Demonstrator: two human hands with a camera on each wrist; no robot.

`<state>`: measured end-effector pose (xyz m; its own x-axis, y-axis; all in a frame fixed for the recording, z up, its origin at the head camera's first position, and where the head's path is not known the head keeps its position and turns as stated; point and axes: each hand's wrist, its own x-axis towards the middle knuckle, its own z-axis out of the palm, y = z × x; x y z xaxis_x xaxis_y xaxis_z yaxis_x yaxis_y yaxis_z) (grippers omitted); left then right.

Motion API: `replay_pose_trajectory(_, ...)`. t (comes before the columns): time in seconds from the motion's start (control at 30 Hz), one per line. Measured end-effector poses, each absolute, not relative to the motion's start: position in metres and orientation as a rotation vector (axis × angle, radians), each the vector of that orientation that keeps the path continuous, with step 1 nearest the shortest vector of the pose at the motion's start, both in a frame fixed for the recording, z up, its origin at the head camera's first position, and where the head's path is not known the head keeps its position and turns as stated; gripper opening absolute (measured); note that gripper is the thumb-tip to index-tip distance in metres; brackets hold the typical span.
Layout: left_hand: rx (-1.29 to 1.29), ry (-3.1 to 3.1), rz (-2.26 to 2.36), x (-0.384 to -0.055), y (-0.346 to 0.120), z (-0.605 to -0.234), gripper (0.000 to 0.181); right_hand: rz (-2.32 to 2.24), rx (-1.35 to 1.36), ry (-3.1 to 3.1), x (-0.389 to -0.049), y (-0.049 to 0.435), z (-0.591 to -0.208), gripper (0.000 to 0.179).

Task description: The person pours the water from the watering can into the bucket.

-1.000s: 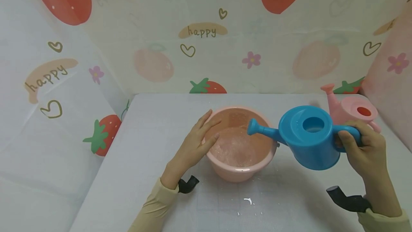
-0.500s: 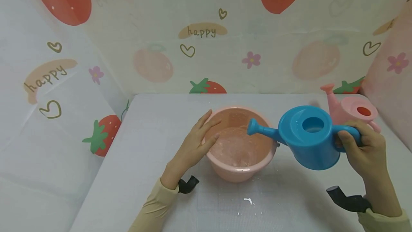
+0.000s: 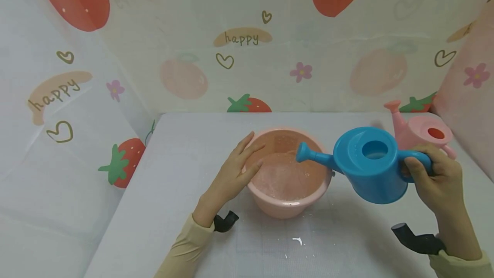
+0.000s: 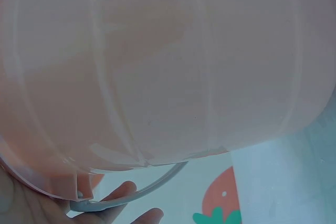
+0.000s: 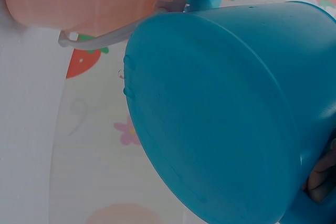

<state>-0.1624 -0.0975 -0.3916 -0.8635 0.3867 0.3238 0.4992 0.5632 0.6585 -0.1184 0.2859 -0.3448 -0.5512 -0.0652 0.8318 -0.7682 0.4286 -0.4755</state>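
Note:
A pink bucket (image 3: 282, 210) with water (image 3: 283, 179) in it stands on the table. My left hand (image 3: 230, 170) rests on its left rim, fingers spread and fairly straight across the edge. In the left wrist view the bucket wall (image 4: 157, 77) fills most of the frame, with fingertips (image 4: 149, 216) beyond the grey bail handle (image 4: 139, 192). My right hand (image 3: 440, 179) grips the handle of a blue watering can (image 3: 372, 175), held up right of the bucket. Its spout head (image 3: 303, 152) overhangs the water. From the right wrist, the can's underside (image 5: 205, 119) shows.
A pink watering can (image 3: 414, 132) stands at the back right, partly behind the blue one. Water drops (image 3: 297, 241) lie on the white table (image 3: 154, 226) in front of the bucket. A fruit-printed cloth (image 3: 332, 55) closes off the back and sides.
The ripples and bubbles on the bucket's water have shifted, and the surface looks calmer. Both hands, the bucket and the blue watering can stay in place.

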Motion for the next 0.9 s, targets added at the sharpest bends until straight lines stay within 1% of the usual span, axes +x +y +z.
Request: replay_pose_trajectory(0.9, -0.761, -2.641, -1.184, -0.1632, -0.0973, -0.393, 0.044, 1.176, 0.689, -1.933, -0.1186, 0.2863, -0.3465, 0.031)
